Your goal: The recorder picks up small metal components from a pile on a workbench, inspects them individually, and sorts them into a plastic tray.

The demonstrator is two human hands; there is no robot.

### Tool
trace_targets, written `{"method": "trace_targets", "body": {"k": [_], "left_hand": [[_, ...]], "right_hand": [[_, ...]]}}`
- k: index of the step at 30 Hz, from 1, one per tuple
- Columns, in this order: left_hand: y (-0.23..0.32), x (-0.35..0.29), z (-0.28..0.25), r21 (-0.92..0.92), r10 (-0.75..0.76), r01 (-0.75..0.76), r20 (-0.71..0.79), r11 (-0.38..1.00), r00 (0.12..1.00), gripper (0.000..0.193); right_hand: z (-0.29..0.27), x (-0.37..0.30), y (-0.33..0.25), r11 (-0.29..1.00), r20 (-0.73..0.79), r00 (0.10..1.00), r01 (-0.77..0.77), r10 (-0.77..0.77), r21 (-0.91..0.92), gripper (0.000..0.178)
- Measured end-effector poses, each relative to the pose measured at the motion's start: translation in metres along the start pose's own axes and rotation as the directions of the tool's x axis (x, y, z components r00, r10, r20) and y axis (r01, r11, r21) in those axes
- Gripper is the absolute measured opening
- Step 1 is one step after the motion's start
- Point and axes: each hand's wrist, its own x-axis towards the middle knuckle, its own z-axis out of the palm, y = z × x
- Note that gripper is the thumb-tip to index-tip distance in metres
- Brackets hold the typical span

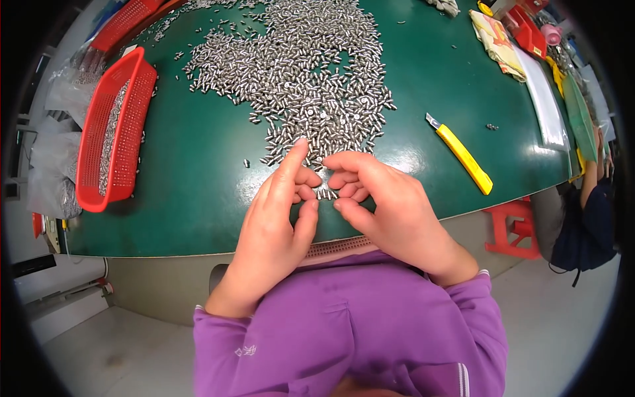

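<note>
A broad heap of small, shiny metal pins (297,79) spreads over the green table. At its near tip, my left hand (272,208) has its index finger stretched toward the heap, while the other fingers are loosely curled and the thumb stands apart. My right hand (390,192) faces it from the other side, with index finger and thumb apart and the remaining fingers curled. Between the fingertips of both hands lies a small cluster of metal pins (325,194) on the tabletop. I see nothing gripped in either hand, though the undersides of the curled fingers are hidden.
A red perforated basket (135,142) containing metal pins stands at the left. A yellow utility knife (464,159) lies at the right, blade out. Cloth (497,43) and a red bin (526,33) sit far right. Under the table edge is a red stool (512,228).
</note>
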Motion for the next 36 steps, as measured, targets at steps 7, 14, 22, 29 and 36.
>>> {"method": "trace_targets", "body": {"k": [7,14,22,29,36], "left_hand": [[-0.002,0.001,-0.001,-0.039,0.001,-0.002,-0.022,0.999,1.000,0.076],[-0.003,0.002,0.005,0.017,0.023,-0.022,-0.023,1.000,0.999,0.080],[-0.006,0.002,0.010,0.028,0.037,-0.036,-0.060,0.999,0.998,0.079],[-0.003,0.001,0.007,0.050,0.050,-0.048,-0.049,0.998,0.998,0.078],[-0.001,0.001,0.006,0.011,0.002,-0.001,-0.067,1.000,0.998,0.074]], "right_hand": [[0.003,0.000,0.005,0.999,-0.062,0.997,0.042,-0.041,0.006,0.045],[0.008,0.001,0.003,0.999,-0.069,0.997,0.033,-0.033,-0.007,0.046],[0.008,0.001,0.003,0.997,-0.082,0.995,0.054,-0.059,-0.056,0.049],[0.005,0.001,0.002,0.999,-0.051,0.998,0.044,-0.045,-0.016,0.050],[0.006,0.003,0.002,1.000,-0.066,0.998,0.007,-0.006,0.022,0.049]]}}
